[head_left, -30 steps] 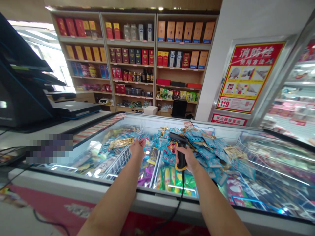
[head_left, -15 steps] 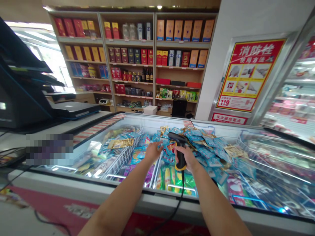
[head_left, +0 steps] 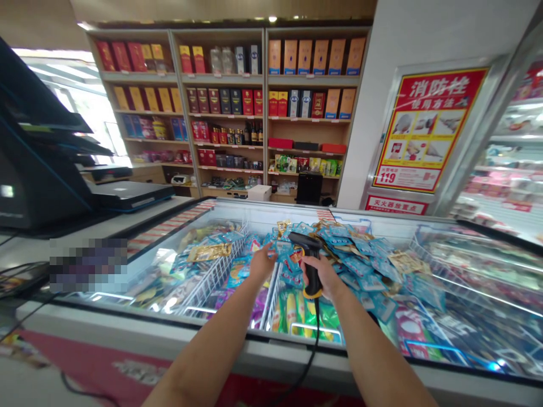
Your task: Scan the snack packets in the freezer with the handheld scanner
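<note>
Where packets (head_left: 358, 261) lie, one hand (head_left: 326, 272) holds a scanner (head_left: 313, 278).

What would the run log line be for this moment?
Right hand: gripping black scanner | left hand: near blue packets, hold unclear | cord: hanging from scanner handle | freezer: packets piled inside

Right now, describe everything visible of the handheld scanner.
The handheld scanner has a black, plastic-looking body with yellow-orange trim at its handle's base. The right hand grips the handle, which stands roughly upright over the freezer; its head points leftward. A black cord runs from the base over the freezer's front rim. Whether the scanner touches the packets is unclear.
</note>
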A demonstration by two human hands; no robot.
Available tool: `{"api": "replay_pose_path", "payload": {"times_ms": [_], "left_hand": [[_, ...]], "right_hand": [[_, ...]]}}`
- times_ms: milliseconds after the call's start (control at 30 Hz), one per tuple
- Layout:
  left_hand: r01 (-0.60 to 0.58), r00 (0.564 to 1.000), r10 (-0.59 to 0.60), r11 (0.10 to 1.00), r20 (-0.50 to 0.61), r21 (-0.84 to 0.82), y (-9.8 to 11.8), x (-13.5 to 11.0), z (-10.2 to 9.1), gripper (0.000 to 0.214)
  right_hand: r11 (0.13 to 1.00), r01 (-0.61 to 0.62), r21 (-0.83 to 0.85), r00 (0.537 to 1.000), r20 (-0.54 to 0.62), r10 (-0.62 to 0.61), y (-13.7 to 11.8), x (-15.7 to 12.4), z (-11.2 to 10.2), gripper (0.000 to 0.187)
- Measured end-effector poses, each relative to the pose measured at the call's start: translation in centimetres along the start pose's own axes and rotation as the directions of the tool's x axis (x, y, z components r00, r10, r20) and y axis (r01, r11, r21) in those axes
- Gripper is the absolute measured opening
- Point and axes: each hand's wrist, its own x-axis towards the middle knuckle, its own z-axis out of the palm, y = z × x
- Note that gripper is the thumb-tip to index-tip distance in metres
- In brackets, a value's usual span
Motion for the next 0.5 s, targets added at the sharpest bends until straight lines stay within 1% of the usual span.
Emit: {"api": "replay_pose_path", "payload": {"times_ms": [100,200,300,433,500], "left_hand": [[0.069,0.998,-0.069,0.997,0.006,-0.024,-0.1,0.1,0.0,0.049],[0.085,0.996,-0.088,0.993,-0.029,-0.083,-0.6,0.3,0.2,0.053],[0.111,0.982,-0.131,0.983,-0.137,-0.143,-1.2,0.8,0.0,0.039],[0.159,0.928,-0.215,0.967,-0.305,-0.198,-1.6,1.3,-0.8,0.023],[0.156,0.905,-0.245,0.952,-0.349,-0.264,-1.4,1.3,-1.3,0.017]], "right_hand": [[1.0,-0.01,-0.005,1.0,0.01,0.01,0.1,0.0,0.0,0.029],[1.0,0.0,-0.013,1.0,0.014,0.0,0.2,0.1,0.0,0.029],[1.0,0.0,-0.028,1.0,0.023,0.001,0.1,0.0,0.1,0.028],[0.999,-0.012,-0.05,0.999,0.042,0.014,-0.4,-0.3,0.4,0.028],[0.999,-0.004,-0.044,0.999,0.054,0.006,-0.6,-0.5,0.5,0.027]]}}
